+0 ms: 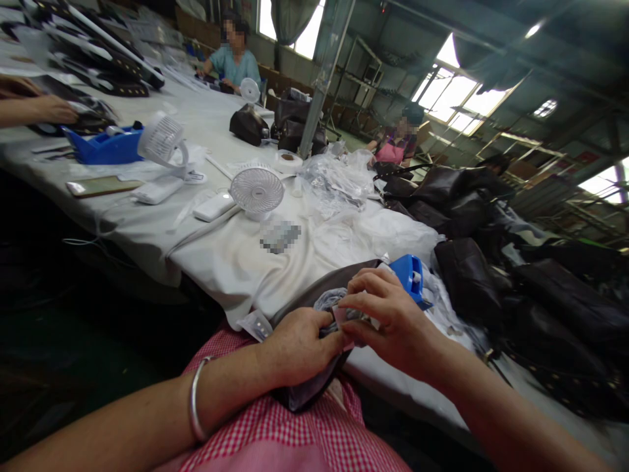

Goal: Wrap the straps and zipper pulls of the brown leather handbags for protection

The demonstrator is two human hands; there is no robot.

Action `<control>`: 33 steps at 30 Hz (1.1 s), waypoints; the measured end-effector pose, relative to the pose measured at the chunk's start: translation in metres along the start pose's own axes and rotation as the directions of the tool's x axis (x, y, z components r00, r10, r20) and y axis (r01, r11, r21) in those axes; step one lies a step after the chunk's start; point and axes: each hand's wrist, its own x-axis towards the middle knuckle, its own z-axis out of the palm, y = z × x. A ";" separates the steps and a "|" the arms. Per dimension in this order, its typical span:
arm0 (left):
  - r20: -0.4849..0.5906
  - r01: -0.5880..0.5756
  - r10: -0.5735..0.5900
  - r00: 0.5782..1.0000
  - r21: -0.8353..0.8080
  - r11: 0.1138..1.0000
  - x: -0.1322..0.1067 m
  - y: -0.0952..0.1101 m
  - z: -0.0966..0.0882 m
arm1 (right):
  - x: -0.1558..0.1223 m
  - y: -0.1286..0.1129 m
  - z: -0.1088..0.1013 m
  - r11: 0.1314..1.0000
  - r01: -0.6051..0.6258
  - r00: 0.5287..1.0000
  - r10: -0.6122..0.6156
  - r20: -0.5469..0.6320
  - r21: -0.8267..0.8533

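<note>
A dark brown leather bag (pixel 295 305) lies across my lap at the table's edge. A crumpled grey bundle (pixel 331 298), possibly wrapped in plastic, shows at the bag's upper side, partly hidden by my fingers. My left hand (pixel 297 344) is closed, with thumb and forefinger around the lower end of a small pale slip (pixel 339 317). From the right, my right hand (pixel 386 308) pinches the same slip between curled fingers. Just beyond it stands a blue tape dispenser (pixel 410 278). A small clear packet (pixel 256 325) sits beside my left wrist.
White cloth covers the table (pixel 230 262). Two small fans, one round (pixel 257 190), stand ahead, with a phone (pixel 103 186) and another blue dispenser (pixel 111 144) leftward. Plastic bags (pixel 339 177) pile up centrally; dark bags (pixel 466 275) fill the right. Co-workers (pixel 236 62) sit around.
</note>
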 end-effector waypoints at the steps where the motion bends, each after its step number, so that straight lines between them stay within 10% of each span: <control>1: 0.002 -0.008 0.008 1.000 -0.006 1.000 0.000 0.000 0.000 | -0.002 0.000 0.001 1.000 0.015 1.000 -0.016 -0.017 -0.026; 17: 0.035 0.015 -0.015 0.999 0.010 1.000 -0.001 0.003 -0.002 | -0.023 -0.007 0.007 0.964 0.101 0.987 -0.130 -0.100 -0.248; 33: 0.036 0.015 -0.015 0.999 0.021 1.000 0.002 -0.003 -0.001 | -0.015 -0.012 0.010 1.000 0.024 0.999 -0.023 -0.041 0.013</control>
